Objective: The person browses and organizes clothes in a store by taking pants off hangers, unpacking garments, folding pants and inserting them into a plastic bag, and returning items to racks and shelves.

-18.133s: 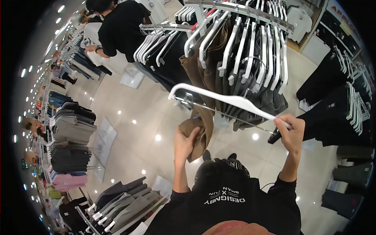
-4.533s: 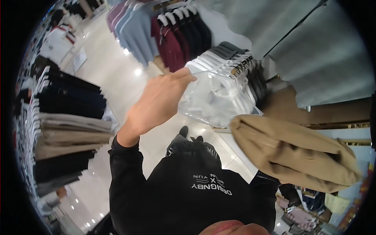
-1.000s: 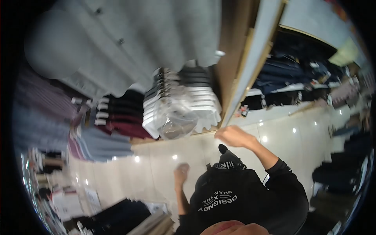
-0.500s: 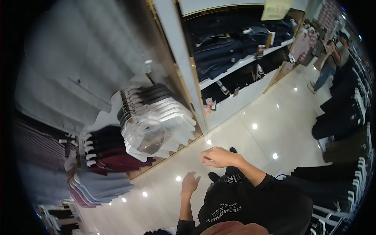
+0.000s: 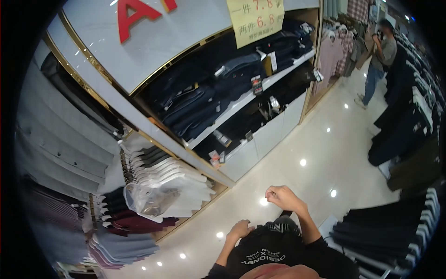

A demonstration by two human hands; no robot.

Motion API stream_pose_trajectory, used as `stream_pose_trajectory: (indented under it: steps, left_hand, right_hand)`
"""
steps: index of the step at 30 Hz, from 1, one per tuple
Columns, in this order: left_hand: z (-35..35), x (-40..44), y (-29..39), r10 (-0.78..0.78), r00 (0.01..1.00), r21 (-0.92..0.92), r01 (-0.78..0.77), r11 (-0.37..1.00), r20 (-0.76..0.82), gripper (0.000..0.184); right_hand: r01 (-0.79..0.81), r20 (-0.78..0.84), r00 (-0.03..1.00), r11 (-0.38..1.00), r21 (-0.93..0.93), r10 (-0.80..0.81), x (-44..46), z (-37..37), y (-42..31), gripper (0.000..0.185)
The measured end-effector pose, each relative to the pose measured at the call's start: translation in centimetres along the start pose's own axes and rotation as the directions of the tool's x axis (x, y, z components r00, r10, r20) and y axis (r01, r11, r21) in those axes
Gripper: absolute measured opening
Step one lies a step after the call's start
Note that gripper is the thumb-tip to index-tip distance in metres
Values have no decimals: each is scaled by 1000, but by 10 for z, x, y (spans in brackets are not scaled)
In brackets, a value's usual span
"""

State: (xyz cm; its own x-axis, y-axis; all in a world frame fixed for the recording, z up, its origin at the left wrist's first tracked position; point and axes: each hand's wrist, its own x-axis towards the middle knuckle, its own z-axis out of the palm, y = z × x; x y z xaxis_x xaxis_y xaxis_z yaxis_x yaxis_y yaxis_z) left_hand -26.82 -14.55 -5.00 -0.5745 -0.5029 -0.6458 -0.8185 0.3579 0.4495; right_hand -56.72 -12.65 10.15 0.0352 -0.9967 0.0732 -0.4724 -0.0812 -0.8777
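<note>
My right hand (image 5: 284, 198) is raised over the pale tiled floor in front of my body, its fingers curled in. A small dark spot shows at its fingertips, too small to name. Lower and to the left, my left hand (image 5: 240, 229) hangs beside my black top (image 5: 278, 246) with loosely bent fingers and nothing visible in it. Neither hand touches the clothes. Nearest on the left are white shirts (image 5: 186, 179) on hangers, with a clear plastic cover (image 5: 151, 200) at the front.
Shelves hold folded dark jeans (image 5: 200, 104) under a yellow price sign (image 5: 256, 21). Maroon shirts (image 5: 139, 224) and grey garments (image 5: 60, 144) hang at left. Dark trousers (image 5: 371, 228) line the right side. Another person (image 5: 383, 51) stands farther down the tiled aisle (image 5: 316, 153).
My view has swung to the right and up, bringing the sign and shelves farther into view. My right hand has shifted right and lower in view; my left hand is lower, its fingers less spread.
</note>
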Motion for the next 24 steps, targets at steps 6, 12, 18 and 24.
stream_pose_trajectory:
  steps: [6,12,18,24]
  left_hand:
    - [-50,116,141,166,986,197,-163,967,2,52]
    - [-90,205,251,491,847,56,-491,869,-202,49]
    - [-150,285,303,516,658,-223,-710,667,-549,43]
    - [-256,416,339,67,808,-784,-585,208,-585,30]
  right_hand:
    - [-171,-182,967,983,61,179,-42,-101,70,12]
    - [-111,-327,920,944,310,215,-56,-176,101,13]
    - [-62,-408,901,976,208,144,-38,-230,147,19]
    - [-235,-314,902,947,218,296,8,-289,173,26]
